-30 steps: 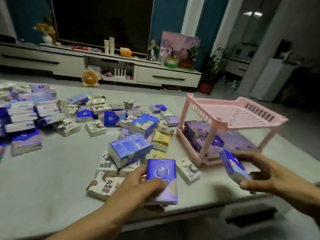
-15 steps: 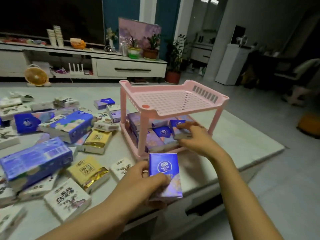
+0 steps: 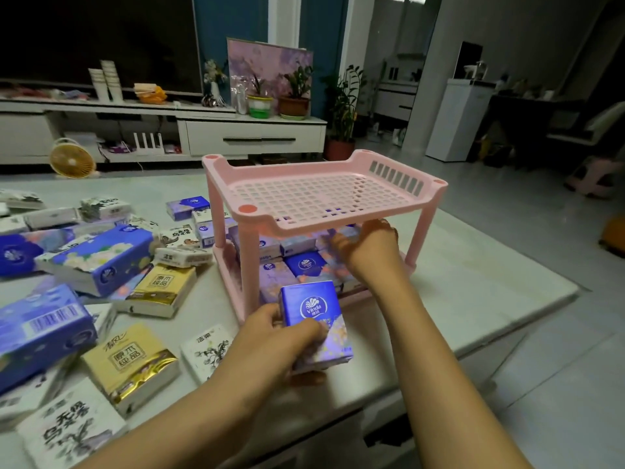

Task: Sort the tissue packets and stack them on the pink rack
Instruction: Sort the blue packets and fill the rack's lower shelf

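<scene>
The left hand (image 3: pixel 270 336) has its grip clamped on a blue packet (image 3: pixel 313 309) just before the pink rack (image 3: pixel 267 220), long axis pointing into it; the right hand (image 3: pixel 367 248) reaches into the lower tier, onto the purple packets (image 3: pixel 306 264) stacked there, grip state unclear; the upper tier shows none; loose packets (image 3: pixel 98 255) lie on the desk (image 3: pixel 456 292) left of the rack.

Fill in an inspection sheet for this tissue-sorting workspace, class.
Surface: pale table, crowded on its left side.
Job's things: pink rack, top shelf bare, lower shelf holding purple packets.
Clutter: loose packets, including a yellow pack and a large blue pack.
Hands: left hand grips a blue Vinda packet; right hand reaches into the lower shelf, grip unclear.
Cables: nothing seen on the table.
Surroundings: TV cabinet, potted plants, small fan.
</scene>
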